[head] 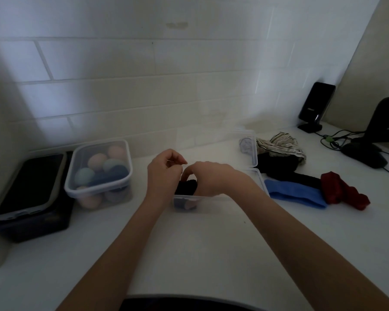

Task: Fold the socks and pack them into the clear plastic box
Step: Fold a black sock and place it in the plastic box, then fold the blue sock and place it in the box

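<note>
**Black sock roll at the box**

Your right hand [211, 178] curls its fingers round a rolled black sock [186, 187], holding it at the left end of the clear plastic box [211, 204] on the white tabletop [200, 254]. Your left hand [164, 173] sits just beside it, fingers loosely curled, gripping nothing visible. A blue sock [294, 194] and a dark red sock [344, 191] lie right of the box.
</note>
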Demonstrator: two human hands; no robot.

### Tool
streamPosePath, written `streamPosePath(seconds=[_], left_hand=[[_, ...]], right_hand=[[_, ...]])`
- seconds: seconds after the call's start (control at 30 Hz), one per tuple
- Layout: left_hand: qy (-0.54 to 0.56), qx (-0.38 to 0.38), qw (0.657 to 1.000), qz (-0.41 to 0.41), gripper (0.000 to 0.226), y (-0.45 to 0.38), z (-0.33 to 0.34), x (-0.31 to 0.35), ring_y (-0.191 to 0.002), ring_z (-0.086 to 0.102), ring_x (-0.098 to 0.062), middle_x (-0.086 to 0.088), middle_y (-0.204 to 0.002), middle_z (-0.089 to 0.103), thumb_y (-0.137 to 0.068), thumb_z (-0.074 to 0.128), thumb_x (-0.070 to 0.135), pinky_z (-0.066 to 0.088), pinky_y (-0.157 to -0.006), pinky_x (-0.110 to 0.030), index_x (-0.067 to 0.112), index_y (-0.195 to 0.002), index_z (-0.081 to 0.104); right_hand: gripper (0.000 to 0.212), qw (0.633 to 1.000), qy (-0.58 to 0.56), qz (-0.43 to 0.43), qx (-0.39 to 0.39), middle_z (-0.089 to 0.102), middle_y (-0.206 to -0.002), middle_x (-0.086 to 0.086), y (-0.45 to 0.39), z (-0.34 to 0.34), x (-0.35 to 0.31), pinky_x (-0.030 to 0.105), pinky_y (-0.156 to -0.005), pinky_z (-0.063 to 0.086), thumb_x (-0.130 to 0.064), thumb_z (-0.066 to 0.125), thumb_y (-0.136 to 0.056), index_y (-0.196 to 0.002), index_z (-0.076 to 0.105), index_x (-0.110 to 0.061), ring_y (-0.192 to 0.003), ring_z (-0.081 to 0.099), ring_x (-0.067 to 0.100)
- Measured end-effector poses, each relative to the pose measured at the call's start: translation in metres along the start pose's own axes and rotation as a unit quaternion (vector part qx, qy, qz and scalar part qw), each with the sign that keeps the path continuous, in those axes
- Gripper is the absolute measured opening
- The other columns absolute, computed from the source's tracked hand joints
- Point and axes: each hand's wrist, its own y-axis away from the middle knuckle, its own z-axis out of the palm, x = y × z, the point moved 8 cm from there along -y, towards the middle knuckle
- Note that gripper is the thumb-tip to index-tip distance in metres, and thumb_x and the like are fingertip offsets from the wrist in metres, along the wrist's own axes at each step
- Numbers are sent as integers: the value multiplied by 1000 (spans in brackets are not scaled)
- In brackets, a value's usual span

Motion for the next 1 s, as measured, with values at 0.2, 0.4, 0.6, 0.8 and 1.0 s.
streamPosePath(seconds=[0.2, 0.4, 0.6, 0.8, 1.0], left_hand=[[44, -11, 998, -34, 39, -7, -5, -4, -45, 49, 2, 6, -66, 61, -62, 46, -16, 38, -42, -11, 21, -59, 59], [51, -3, 998, -26, 43, -8, -9, -3, -47, 48, 0, -3, -64, 62, -61, 45, -17, 40, -47, -15, 23, -56, 59], [38, -27, 999, -19, 40, -3, -2, -1, -43, 46, -1, 1, -53, 55, -62, 45, -14, 36, -44, -14, 23, -58, 60], [15, -27, 999, 28, 18, 3, -2, 10, -34, 49, -8, 8, -46, 50, -61, 44, 8, 37, -39, -19, 16, -61, 60], [-57, -13, 995, 84, 16, 5, -6, 20, -47, 52, -31, 4, -50, 51, -64, 46, 16, 47, -39, -42, 13, -61, 61]], right_hand=[[44, 983, -180, -33, -8, 56, -41, -8, 18, -20, 7, 14, -53, 40, -31, 77, -72, -114, 64, -28, -40, 50, 0], [20, 935, -323, 13, 149, 54, -38, -6, 56, -59, 60, 10, -39, 33, -26, 72, -80, -100, 71, -22, -35, 39, 2], [25, 920, -233, 137, 284, 59, -65, 12, 102, -70, 143, 10, -47, 36, -4, 54, -86, -98, 73, -17, -55, 49, 13], [47, 973, -145, 178, 33, 56, -111, -5, 113, -16, 168, 23, -86, 40, -5, 67, -77, -121, 61, -20, -101, 52, 13], [35, 965, -123, 181, 143, 63, -98, 2, 104, -12, 168, 31, -79, 49, -12, 68, -74, -108, 66, -19, -89, 58, 19]])
